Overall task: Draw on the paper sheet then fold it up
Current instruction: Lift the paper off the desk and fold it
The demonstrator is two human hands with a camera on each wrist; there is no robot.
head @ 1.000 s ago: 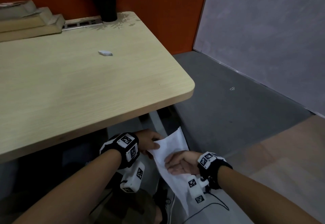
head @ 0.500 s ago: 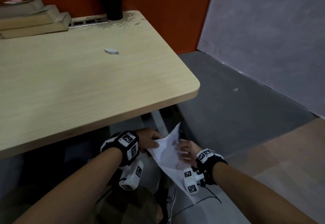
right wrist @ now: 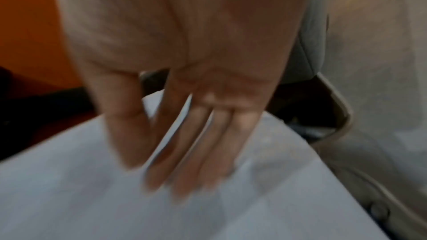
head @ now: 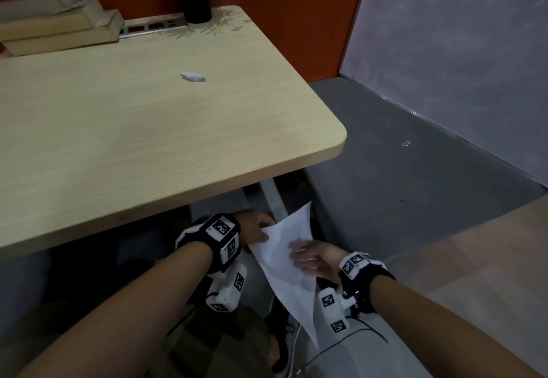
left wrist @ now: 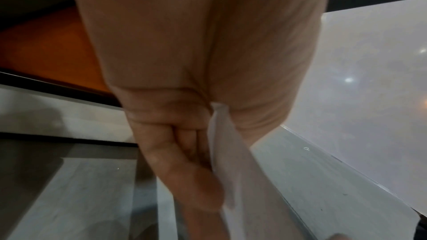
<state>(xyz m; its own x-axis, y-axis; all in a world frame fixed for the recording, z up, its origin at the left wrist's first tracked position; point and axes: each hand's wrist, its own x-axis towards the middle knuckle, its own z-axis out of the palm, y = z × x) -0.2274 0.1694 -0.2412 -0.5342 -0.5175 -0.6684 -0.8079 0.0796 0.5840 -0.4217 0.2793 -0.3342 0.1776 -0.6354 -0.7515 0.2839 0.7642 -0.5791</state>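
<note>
A white paper sheet [head: 289, 262] hangs below the table's front edge, over my lap, folded into a long pointed shape. My left hand [head: 255, 229] pinches its left edge; in the left wrist view the paper [left wrist: 231, 167] runs between thumb and curled fingers [left wrist: 175, 152]. My right hand [head: 311, 257] lies flat on the sheet with straight fingers; in the blurred right wrist view those fingers [right wrist: 191, 152] rest on the paper [right wrist: 161, 213].
A light wooden table [head: 133, 128] fills the upper left, with a small white crumpled scrap [head: 192, 76], stacked boxes [head: 59, 25], a power strip [head: 152, 25] and a dark plant pot [head: 197, 7]. Grey floor [head: 400, 188] and a grey wall panel [head: 459, 51] lie to the right.
My right hand turned from gripping the sheet's right side to lying flat on it, pressing it down. The left hand kept its pinch in place. The head view shifted slightly.
</note>
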